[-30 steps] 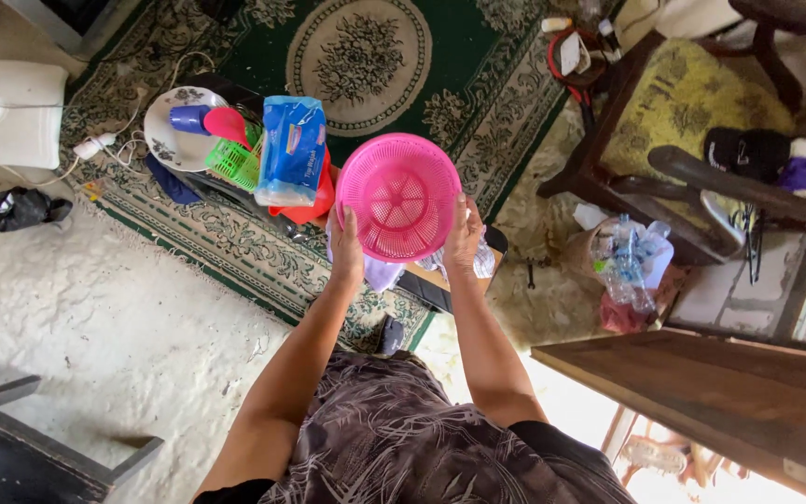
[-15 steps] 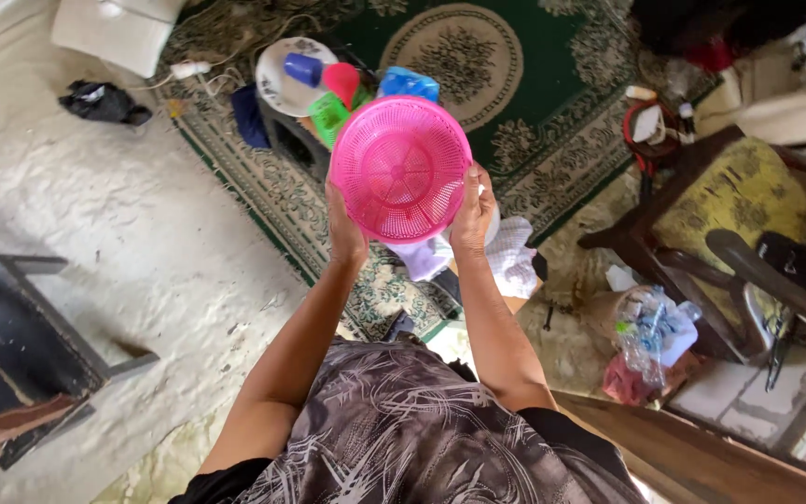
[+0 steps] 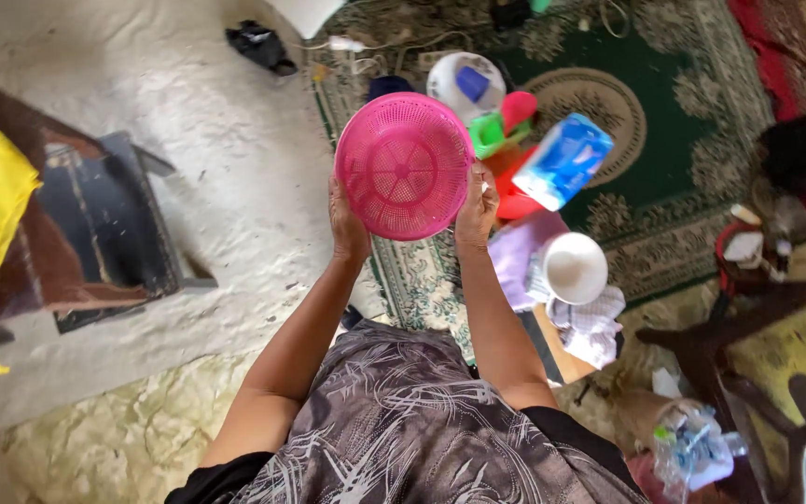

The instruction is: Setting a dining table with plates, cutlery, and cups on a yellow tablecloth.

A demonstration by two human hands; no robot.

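Both hands, left hand (image 3: 349, 222) and right hand (image 3: 476, 210), clamp opposite rims of the round pink perforated plastic basket (image 3: 403, 166), tilting its underside up for a look, raised above the green patterned rug (image 3: 683, 112).

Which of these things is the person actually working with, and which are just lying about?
In hand: pink plastic colander, gripped at its rim by the left hand and right hand.

Lying about: blue packet, white bowl, green basket, patterned plate, green rug.
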